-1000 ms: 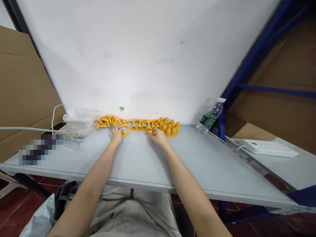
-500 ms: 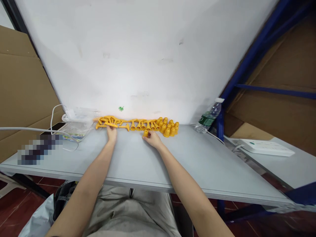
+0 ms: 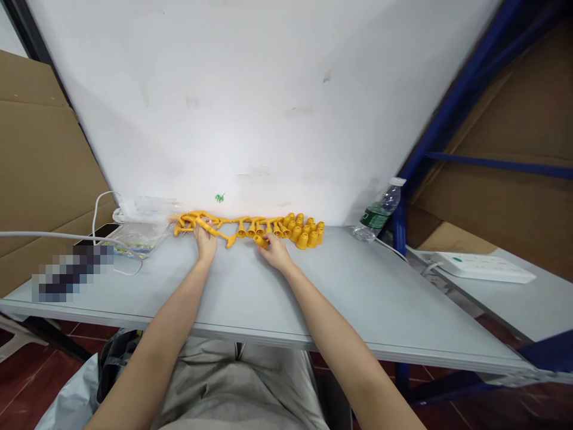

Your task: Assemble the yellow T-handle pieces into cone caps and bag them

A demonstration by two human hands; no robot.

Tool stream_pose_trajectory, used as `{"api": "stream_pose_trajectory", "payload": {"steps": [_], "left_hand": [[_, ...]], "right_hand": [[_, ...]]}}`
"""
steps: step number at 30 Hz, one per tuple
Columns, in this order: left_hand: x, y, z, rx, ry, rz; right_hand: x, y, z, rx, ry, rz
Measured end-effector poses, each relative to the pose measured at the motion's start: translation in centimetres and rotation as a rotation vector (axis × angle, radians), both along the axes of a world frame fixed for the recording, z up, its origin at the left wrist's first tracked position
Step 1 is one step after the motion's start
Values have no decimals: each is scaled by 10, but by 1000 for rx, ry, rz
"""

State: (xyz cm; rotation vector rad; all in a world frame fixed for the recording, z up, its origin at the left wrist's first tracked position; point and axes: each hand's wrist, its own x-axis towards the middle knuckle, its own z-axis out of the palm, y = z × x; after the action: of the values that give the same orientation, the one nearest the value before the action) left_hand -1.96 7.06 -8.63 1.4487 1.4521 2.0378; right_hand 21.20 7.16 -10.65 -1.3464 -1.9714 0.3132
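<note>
Over a smooth pale-grey tabletop point(image 3: 250, 298), the left hand point(image 3: 205, 242) is gripping a long yellow plastic bar with a crosspiece end point(image 3: 215, 232), slanting down rightward, while the right hand point(image 3: 276, 253) is pinching a tilted yellow plastic cup-shaped piece point(image 3: 259, 241). Behind them, flared yellow plastic pieces point(image 3: 241, 230) are resting in a row, left of clustered yellow plastic cups point(image 3: 302, 240).

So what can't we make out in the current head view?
Head view, left hand: fingers partly hidden by the yellow handle it holds.
Head view, yellow cup: one end covered by the right hand.
Head view, bottle label: print too small.
Head view, dark patch at left: pixelated, contents unreadable.
Head view, cardboard: cut off by the left edge.
</note>
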Motion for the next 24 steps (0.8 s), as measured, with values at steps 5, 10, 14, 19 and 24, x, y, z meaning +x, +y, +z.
{"api": "stream_pose_trajectory", "payload": {"steps": [5, 10, 14, 19, 24], "left_hand": [[3, -3, 5, 51, 84, 30], [14, -2, 9, -70, -284, -318], [23, -6, 10, -236, -462, -608], [29, -11, 10, -287, -532, -710], [28, -13, 12, -300, -558, -714]], "right_hand": [[-2, -1, 1, 24, -13, 35], [-2, -5, 4, 30, -1, 51], [-4, -7, 7, 64, 31, 93], [-6, -8, 9, 115, 42, 130], [-6, -8, 10, 103, 21, 89]]}}
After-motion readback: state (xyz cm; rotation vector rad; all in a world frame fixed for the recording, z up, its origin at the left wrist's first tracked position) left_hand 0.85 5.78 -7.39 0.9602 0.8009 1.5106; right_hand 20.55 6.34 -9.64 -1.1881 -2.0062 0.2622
